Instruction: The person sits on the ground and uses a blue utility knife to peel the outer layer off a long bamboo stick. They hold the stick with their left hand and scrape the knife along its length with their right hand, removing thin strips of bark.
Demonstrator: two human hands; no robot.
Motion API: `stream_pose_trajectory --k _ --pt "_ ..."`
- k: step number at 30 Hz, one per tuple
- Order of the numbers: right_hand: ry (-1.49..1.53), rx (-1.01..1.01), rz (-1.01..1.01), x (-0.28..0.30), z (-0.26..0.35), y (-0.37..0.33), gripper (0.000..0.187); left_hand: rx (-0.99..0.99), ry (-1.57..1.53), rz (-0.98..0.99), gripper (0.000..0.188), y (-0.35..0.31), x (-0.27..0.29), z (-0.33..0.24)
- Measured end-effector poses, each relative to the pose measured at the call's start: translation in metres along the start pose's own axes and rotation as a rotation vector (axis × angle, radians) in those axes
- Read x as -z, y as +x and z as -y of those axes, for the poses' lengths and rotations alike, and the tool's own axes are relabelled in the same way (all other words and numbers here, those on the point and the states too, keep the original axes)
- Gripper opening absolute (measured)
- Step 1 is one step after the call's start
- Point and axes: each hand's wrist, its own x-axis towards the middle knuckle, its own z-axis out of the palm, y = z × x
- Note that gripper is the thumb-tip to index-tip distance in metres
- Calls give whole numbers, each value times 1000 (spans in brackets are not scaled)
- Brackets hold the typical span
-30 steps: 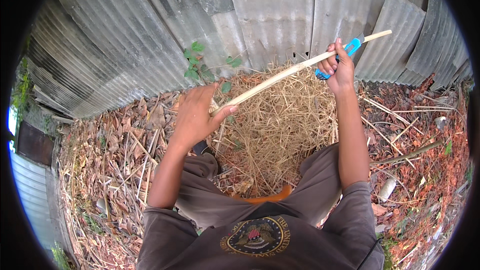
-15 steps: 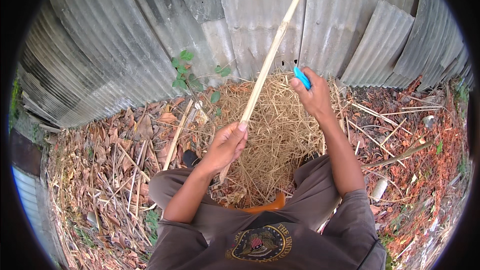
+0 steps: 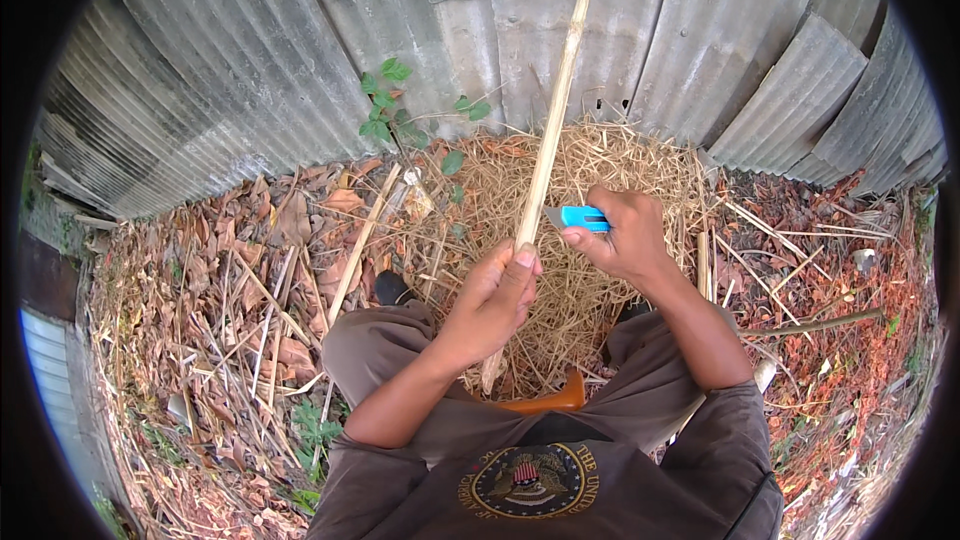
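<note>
My left hand (image 3: 495, 300) is closed around the lower part of a long pale split stick (image 3: 552, 130), which looks like bamboo. The stick slants up and away, and its far end runs out at the top edge. In my right hand (image 3: 628, 235) is a blue utility knife (image 3: 584, 218) with its blade out. The blade's tip is at or very near the stick's right side, just above my left hand; whether it touches I cannot tell. Beneath both hands lies a heap of thin straw-coloured shavings (image 3: 590, 310), between my bent legs.
A grey corrugated metal fence (image 3: 410, 60) stands close in front. A green-leaved plant (image 3: 385, 105) grows at its foot. Dry brown leaves (image 3: 290, 220) and loose sticks (image 3: 362, 240) cover the ground at left. An orange object (image 3: 550, 398) shows between my thighs.
My right hand has come down and inward, bringing the knife from beyond the stick to its edge near my left hand. The stick stands a little steeper. The view has shifted slightly.
</note>
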Motion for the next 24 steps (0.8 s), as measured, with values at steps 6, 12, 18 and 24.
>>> stream_pose_trajectory --k 6,12,18,24 --pt "-56 -18 -56 -6 -14 10 61 17 53 23 25 -9 -4 6" --pt "-101 22 -2 -9 -3 4 67 64 66 -13 25 -15 -5 5" --pt "-181 -278 -95 5 -51 22 72 162 13 102 26 -26 -15 8" --pt "-109 -43 -28 -6 -16 0 70 256 -307 118 25 -24 -4 -2"
